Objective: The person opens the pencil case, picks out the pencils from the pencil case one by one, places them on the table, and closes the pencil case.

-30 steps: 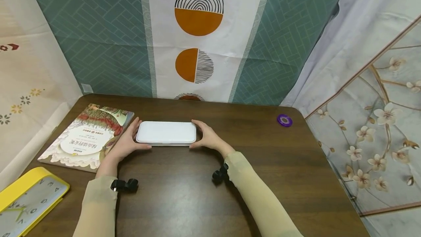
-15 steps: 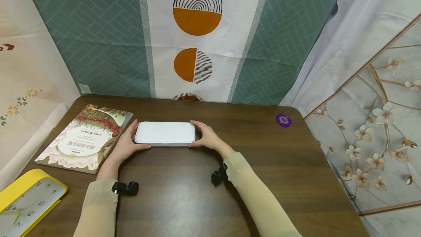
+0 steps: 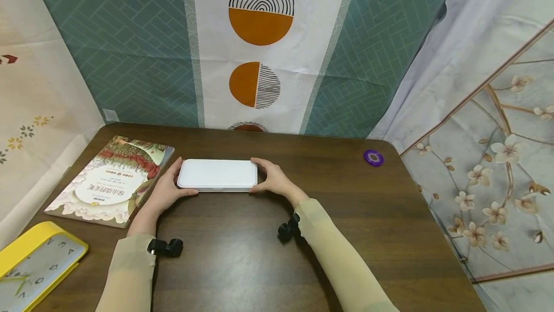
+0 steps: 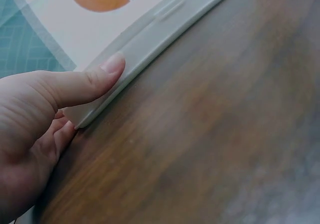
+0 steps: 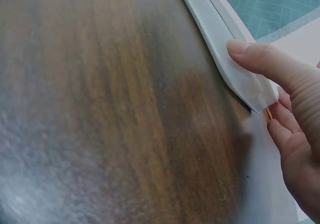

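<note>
Fingers (image 5: 278,130) of the left hand (image 3: 166,188) and right hand (image 3: 276,182) grip the white box (image 3: 218,173) by its ends, seemingly resting on the tabletop (image 3: 329,235). I'd press evenly from both sides, hold it level and mind the book (image 3: 110,177).

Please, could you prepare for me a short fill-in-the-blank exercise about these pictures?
1. The left hand and the right hand hold one box, whose top is coloured ____.
2. Of the clock and the book, the ____ lies nearer the box.
3. In the head view, the purple disc lies to the ____ of the box.
Missing words: white; book; right.
</note>
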### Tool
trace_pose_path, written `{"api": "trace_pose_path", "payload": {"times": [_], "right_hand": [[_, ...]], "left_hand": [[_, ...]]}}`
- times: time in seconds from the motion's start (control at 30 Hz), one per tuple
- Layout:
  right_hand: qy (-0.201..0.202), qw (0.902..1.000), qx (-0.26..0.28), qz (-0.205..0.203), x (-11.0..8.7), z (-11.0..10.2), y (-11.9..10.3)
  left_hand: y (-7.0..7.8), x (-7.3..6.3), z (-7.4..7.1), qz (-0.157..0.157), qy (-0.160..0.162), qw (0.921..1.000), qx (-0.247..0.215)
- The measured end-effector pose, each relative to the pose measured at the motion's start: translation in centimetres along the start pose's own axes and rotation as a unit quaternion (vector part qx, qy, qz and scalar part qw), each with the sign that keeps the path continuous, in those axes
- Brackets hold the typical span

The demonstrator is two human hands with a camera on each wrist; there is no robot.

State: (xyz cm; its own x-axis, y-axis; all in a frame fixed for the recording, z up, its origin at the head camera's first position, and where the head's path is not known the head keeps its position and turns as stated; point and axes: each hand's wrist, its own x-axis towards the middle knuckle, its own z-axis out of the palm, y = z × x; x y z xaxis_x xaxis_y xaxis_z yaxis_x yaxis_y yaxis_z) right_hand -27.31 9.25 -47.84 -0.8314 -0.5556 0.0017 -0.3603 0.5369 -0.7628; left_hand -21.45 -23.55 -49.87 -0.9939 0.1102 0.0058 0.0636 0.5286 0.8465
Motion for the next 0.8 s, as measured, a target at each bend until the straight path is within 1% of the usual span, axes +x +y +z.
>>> {"api": "trace_pose_path", "payload": {"times": [0.2,0.4,0.57,0.67,0.8], "right_hand": [[-0.001,1.0,-0.001,0.002,0.1,-0.1,0.0],[-0.003,1.0,0.009,0.0,0.4,-0.5,-0.1],[-0.013,0.9998,-0.004,-0.015,0.4,-1.2,-0.3],[0.001,0.9995,-0.004,-0.031,0.1,-1.6,-0.5],[0.031,0.9974,0.01,-0.065,-0.5,-1.9,-1.2]], "left_hand": [[0.1,0.0,0.0,-0.011,-0.001,0.9999,-0.005],[0.1,-0.1,-0.2,-0.013,-0.001,0.9999,-0.001],[0.1,-0.1,-0.2,-0.013,-0.006,0.9997,-0.02],[0.1,-0.2,-0.2,-0.013,-0.009,0.9993,-0.033],[0.1,-0.3,-0.2,-0.011,-0.012,0.9986,-0.051]]}}
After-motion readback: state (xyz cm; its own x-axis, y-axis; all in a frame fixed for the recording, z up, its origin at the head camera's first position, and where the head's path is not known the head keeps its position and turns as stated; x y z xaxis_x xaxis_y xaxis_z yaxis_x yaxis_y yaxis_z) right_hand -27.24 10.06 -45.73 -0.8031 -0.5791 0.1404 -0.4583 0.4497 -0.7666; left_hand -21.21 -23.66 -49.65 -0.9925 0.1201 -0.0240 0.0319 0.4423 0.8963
